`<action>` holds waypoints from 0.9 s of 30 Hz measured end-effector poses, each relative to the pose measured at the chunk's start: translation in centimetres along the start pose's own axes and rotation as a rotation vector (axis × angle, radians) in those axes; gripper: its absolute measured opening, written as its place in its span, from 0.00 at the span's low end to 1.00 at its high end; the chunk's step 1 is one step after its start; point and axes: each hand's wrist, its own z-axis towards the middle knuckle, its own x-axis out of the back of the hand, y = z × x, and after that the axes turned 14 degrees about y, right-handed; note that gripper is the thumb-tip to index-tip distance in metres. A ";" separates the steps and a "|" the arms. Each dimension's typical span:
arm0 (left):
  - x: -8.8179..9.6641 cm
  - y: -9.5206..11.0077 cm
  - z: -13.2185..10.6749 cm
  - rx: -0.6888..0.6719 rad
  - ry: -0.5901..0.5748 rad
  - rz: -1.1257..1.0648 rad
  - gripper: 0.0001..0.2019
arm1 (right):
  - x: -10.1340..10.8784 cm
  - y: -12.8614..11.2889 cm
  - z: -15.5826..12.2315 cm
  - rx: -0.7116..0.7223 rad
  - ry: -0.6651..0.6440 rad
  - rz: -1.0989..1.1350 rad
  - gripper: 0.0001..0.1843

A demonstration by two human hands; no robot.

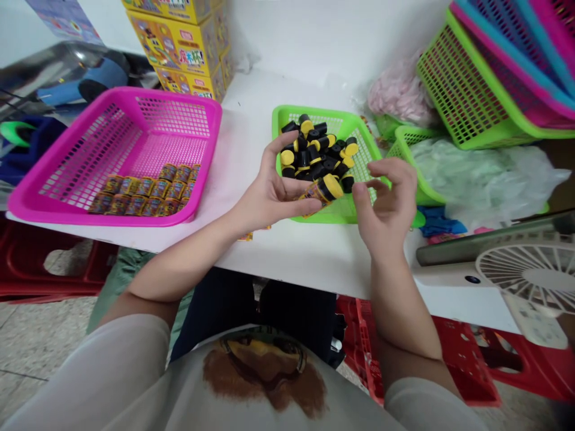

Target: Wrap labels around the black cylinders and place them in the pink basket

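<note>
Our left hand (274, 194) holds a small yellow-capped bottle (322, 189) over the green basket (354, 206); our right hand (387, 200), fingers loosely curled, holds nothing.

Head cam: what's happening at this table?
A seated person's left hand holds a small labelled tube with a yellow cap over the near edge of the green basket, which holds a pile of black-and-yellow pieces. The right hand is just beside the cap, loosely curled, gripping nothing visible. On the person's left on the white table, a pink basket has similar labelled tubes lined up along its near side.
</note>
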 end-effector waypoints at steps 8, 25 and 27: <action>-1.1 0.0 -0.6 0.012 0.020 -0.073 0.62 | -0.7 -3.0 -1.0 0.329 -0.219 -0.098 0.39; -2.4 -2.1 -2.4 0.066 -0.201 -0.055 0.36 | -2.2 -3.4 -4.6 0.466 -0.079 -0.086 0.34; -2.7 -2.7 -2.8 -0.037 -0.057 0.023 0.40 | -2.4 -3.7 -5.0 0.523 -0.017 -0.186 0.28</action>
